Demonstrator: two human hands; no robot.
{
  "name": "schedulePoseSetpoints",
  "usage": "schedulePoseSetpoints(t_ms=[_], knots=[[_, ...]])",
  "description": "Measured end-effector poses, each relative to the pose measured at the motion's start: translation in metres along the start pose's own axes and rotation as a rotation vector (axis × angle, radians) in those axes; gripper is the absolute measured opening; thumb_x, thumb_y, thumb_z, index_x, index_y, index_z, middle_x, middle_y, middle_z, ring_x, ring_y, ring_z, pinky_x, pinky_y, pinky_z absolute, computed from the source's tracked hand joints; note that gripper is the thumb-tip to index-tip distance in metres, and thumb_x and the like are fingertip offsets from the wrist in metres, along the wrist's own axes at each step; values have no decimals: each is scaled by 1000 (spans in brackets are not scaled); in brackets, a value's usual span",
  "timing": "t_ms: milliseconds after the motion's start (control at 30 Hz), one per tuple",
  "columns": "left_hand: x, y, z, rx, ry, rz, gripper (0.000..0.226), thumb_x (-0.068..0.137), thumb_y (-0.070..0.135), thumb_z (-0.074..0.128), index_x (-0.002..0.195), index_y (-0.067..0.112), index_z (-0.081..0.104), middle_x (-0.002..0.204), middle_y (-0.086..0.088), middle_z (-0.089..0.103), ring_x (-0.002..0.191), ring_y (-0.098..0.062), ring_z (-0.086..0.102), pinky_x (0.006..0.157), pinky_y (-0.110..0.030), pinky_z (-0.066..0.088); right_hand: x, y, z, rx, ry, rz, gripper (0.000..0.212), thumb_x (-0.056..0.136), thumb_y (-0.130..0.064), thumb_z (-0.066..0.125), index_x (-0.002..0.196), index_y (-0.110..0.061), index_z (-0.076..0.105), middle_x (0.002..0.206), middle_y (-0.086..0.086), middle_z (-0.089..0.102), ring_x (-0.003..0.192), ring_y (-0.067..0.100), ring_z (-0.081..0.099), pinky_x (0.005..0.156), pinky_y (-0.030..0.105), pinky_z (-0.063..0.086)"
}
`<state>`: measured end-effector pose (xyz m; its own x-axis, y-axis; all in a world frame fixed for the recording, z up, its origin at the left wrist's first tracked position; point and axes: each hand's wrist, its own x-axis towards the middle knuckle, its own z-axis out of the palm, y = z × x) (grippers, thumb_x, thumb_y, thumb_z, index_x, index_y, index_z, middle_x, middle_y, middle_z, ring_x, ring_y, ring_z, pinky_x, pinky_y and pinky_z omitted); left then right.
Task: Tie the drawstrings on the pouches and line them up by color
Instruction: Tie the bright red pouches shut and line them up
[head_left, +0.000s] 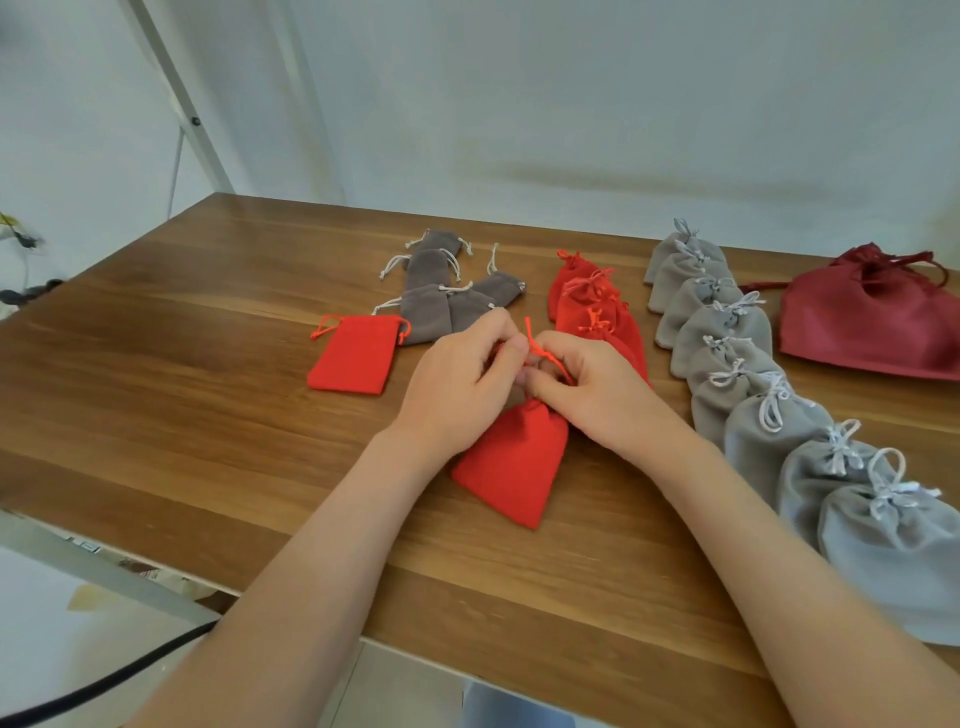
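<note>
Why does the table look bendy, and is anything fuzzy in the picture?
Head view: the wide-angle lens curves the table edges; the light is soft and even, with no glare; the left hand, right hand and red pouch look fairly sharp; the far left edge is blurry.

bare table (156, 395) left; grey pouch row (769, 395) blocks right.

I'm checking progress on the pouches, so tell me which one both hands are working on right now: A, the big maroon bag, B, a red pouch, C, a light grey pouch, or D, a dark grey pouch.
B: the left hand and right hand pinch the orange-red drawstring at the neck of a red pouch lying on the table.
</note>
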<state>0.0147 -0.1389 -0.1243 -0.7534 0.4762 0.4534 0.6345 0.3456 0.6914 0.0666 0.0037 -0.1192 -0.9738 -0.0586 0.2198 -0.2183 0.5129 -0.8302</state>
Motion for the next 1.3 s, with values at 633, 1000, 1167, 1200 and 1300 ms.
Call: schedulePoseSetpoints(t_ms=[633,1000,1167,1200,1300], knots=[[-5,11,22,44,138,-16,4,98,17,44,94,17,42,63,10,52,62,-11,52,56,-27,30,2,-1,9,511,318,73,20,94,-7,53,77,-17,57,63,-4,49,60,8,44,57,22,37],[2,7,16,-339,-71,-216,27,89,14,62,66,28,56,64,9,54,59,-1,44,60,-21,35,0,0,5,461,350,2,21,90,-6,57,76,-21,59,75,-11,58,75,3,50,74,25,40],[1,6,16,-516,-188,-234,19,85,24,61,85,6,66,79,-7,63,75,-15,54,72,-32,43,-1,1,3,307,379,-40,19,87,-10,60,77,-26,61,88,5,53,80,3,49,78,17,38],[1,5,15,-531,-220,-234,24,87,23,59,93,1,67,85,-10,65,80,-17,56,75,-34,45,-1,1,3,297,378,-52,18,87,-9,60,77,-25,60,87,5,53,80,2,49,77,14,38],[1,7,13,-563,-255,-242,25,91,22,57,97,0,66,86,-9,63,81,-18,54,77,-37,43,0,1,3,311,388,-75,16,87,-10,59,78,-24,61,86,2,56,80,3,51,78,18,39]])
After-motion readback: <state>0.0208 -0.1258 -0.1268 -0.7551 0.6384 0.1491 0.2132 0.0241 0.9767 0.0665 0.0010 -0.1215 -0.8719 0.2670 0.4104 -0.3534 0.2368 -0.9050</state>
